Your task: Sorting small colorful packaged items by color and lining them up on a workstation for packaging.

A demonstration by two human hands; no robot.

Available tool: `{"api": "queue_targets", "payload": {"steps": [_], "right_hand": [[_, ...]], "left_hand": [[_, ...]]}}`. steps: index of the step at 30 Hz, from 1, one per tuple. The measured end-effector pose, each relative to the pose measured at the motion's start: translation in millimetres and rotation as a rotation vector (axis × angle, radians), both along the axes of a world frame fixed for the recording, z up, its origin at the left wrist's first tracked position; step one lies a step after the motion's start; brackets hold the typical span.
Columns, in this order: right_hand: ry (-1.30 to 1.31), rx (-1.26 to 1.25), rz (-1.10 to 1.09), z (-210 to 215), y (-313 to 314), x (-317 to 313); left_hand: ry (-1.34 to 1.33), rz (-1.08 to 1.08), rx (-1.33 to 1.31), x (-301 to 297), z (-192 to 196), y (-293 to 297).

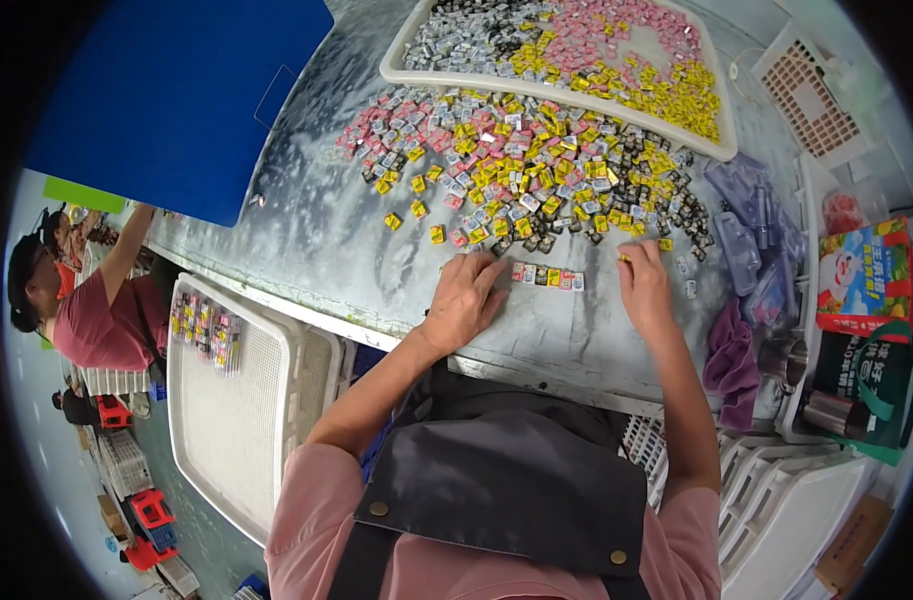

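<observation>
A short row of small wrapped sweets [547, 277] is seen lined up near the front edge of a mottled grey desk [306, 240], between two bare hands. The left hand [463, 300] is laid flat with its fingers spread, its fingertips touching the row's left end, nothing being gripped. A single yellow sweet [624, 259] is pinched in the fingertips of the right hand [644, 288], just beside the row's right end. A loose heap of pink, yellow, silver and black sweets [536, 165] is spread behind the hands, and a white tray [396, 62] of sorted sweets is set toward the far edge. Clear plastic bags [751, 235] are piled at the right edge.
</observation>
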State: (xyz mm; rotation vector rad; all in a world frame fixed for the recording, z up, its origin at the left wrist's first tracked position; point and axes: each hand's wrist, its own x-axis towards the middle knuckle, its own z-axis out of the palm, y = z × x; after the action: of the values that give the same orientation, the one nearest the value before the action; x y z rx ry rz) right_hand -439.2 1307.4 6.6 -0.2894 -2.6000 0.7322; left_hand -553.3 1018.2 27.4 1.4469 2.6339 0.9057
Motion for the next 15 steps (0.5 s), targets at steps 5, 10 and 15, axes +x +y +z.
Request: {"api": "queue_targets", "payload": {"steps": [5,10,15], "right_hand": [[-0.038,-0.111,-0.01,-4.7,11.9,1.2],[-0.063,-0.066,0.019,-1.4,8.7,7.1],[-0.186,-0.032,0.039,14.2,-8.8,18.7]], "left_hand": [[0.146,0.019,0.047,-0.3,-8.2,-20.2],[0.228,0.1,0.038,-26.3,-13.2,-21.3],[0.236,0.056,0.071,-8.5,-9.4,-9.9]]}}
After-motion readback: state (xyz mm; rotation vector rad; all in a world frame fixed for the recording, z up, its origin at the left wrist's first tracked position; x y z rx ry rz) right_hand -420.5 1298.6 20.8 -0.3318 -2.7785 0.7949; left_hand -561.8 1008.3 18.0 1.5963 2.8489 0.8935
